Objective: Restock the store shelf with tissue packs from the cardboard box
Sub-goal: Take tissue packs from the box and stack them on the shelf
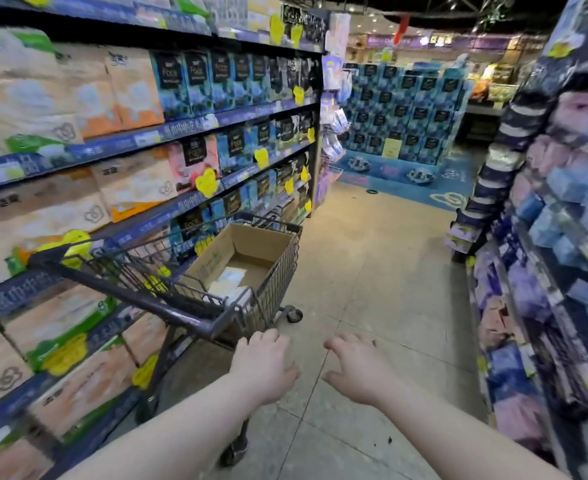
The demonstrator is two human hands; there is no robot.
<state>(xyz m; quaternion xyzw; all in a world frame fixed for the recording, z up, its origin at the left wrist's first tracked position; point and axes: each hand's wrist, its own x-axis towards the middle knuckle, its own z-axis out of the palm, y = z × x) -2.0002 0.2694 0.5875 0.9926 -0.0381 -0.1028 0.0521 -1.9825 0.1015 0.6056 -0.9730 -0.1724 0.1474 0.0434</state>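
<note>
An open cardboard box (251, 242) sits in a dark wire shopping cart (168, 306) beside the left shelving. A few pale tissue packs (228, 282) lie in the bottom of the box. The store shelf (140, 140) on the left holds peach and blue tissue packs on several levels. My left hand (263, 365) hovers just right of the cart's handle end, fingers loosely bent, holding nothing. My right hand (358, 368) is held out over the floor, fingers spread, holding nothing.
A second shelf (545, 271) of blue and pink packs lines the right side. A blue stacked display (403, 109) stands at the aisle's far end. The tiled aisle floor (372, 271) runs between the shelves. Yellow price tags hang off the shelf edges.
</note>
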